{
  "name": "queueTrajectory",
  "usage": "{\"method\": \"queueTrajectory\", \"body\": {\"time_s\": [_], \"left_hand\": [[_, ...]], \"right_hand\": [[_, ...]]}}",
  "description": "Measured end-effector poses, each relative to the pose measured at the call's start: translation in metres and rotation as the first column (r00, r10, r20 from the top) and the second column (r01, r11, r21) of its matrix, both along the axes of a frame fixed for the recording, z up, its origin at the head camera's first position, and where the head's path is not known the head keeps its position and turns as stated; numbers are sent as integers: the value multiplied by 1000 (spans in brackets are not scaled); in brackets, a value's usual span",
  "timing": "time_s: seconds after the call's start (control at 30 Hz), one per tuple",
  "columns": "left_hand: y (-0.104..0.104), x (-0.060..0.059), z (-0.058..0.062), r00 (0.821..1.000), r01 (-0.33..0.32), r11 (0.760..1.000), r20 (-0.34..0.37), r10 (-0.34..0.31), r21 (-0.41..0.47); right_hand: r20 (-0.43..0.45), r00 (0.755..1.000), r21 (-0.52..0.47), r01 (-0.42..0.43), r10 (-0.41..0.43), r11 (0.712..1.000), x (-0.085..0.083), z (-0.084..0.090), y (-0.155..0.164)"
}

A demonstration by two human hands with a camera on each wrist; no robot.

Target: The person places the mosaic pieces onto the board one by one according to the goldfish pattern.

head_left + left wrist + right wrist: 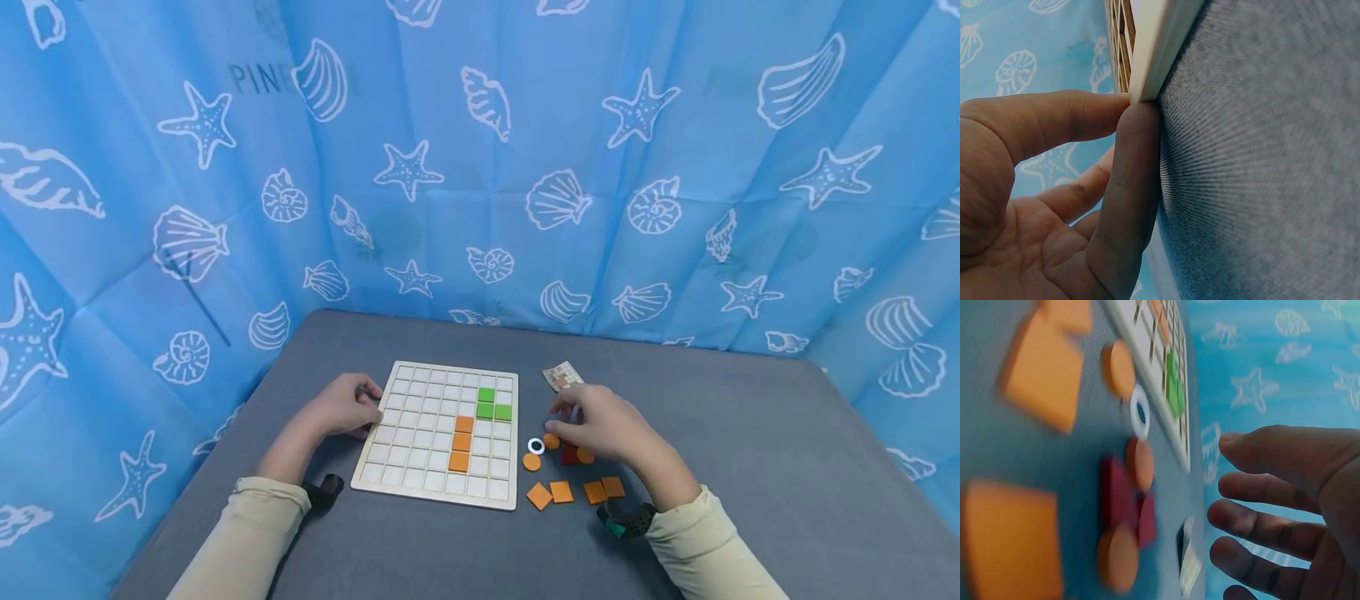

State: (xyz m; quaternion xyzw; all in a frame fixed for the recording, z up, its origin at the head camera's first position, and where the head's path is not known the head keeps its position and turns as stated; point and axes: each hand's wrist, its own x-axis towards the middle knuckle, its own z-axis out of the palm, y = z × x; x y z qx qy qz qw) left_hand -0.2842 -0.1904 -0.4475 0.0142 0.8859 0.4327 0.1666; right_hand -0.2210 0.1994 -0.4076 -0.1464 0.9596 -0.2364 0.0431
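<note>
On the wooden grid board (420,433) lay three green tiles (491,404) and three orange tiles (461,443). Right of the board lay four orange squares (560,492), three orange discs (532,462) and one white ring (536,446).

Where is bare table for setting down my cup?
The table is bare right of the right hand, and in front of the board. Between board and right hand it is crowded with orange pieces and a white ring.
</note>
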Motion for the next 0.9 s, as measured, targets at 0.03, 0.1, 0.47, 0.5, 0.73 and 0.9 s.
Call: {"method": "queueTrajectory", "body": {"time_s": [0.03,0.1,0.47,0.5,0.73,0.9], "left_hand": [[0,0,0,1000,0,1000,1,0,-2],[1,0,1,1000,2,1000,1,-2,-8],[-1,1,0,1000,14,1000,5,-14,-13],[-1,2,0,1000,16,1000,6,-16,-11],[-1,1,0,1000,12,1000,6,-12,-4],[0,-1,-1,1000,0,1000,4,0,-8]], "right_hand": [[15,1000,-2,22,-22,1000,1,-1,6],[44,998,5,54,-54,999,2,-4,16],[115,989,60,89,-95,994,2,-13,27],[115,989,65,88,-95,994,2,-13,26],[89,990,119,103,-114,988,1,-18,18],[70,991,130,103,-113,986,0,-19,15]]}}
